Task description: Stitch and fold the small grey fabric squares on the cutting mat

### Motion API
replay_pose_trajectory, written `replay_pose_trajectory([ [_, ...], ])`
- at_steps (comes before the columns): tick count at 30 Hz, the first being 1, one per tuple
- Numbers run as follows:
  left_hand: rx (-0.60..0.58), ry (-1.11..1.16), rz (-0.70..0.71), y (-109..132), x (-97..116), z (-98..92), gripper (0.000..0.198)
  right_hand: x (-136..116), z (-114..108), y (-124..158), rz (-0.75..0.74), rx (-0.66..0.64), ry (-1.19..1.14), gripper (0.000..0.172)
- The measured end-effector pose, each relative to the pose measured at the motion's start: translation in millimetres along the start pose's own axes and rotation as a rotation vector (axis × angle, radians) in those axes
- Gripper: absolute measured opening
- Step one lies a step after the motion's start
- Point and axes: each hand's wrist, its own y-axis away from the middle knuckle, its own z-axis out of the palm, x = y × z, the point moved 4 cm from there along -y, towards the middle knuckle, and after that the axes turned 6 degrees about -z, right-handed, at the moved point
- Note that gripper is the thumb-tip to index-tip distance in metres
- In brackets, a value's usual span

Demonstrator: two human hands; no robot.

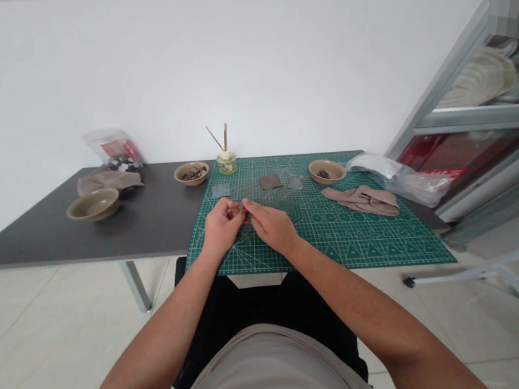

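Note:
My left hand (222, 221) and my right hand (271, 225) meet over the near part of a green cutting mat (332, 226). Both are closed in a pinch on something small between the fingertips; I cannot make out what it is. Beyond my hands small square pieces lie on the mat: a grey one (220, 190), a brown one (271, 181) and a clear one (295, 181).
A reed diffuser jar (226, 160) stands at the mat's far edge. Bowls sit on the grey table (151, 218): one with dark bits (191, 173), an empty one (94, 204), another on the mat (326, 171). Tan cloths (364, 198), plastic bags (393, 174), a metal shelf frame at right.

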Motion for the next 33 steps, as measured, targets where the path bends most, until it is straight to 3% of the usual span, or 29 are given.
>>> replay_pose_trajectory([
  [5,0.005,-0.144,0.014,2.3,7.2,-2.2,0.011,-4.0,0.1,-0.2,-0.083,-0.021,0.006,0.045],
  [14,-0.028,0.017,-0.018,-0.1,-2.4,1.2,0.016,1.2,-1.6,0.4,0.03,-0.002,-0.007,0.049],
  [21,-0.046,-0.078,0.026,0.6,2.5,0.5,0.017,-3.0,-2.2,0.3,-0.063,-0.013,-0.005,0.044],
  [28,-0.059,0.075,-0.029,-1.4,-6.4,2.7,0.02,4.3,1.8,1.2,0.076,-0.011,0.016,0.046],
  [33,-0.037,0.098,-0.008,-1.5,-4.5,2.2,0.021,6.0,1.8,1.3,0.097,-0.002,0.019,0.046],
])
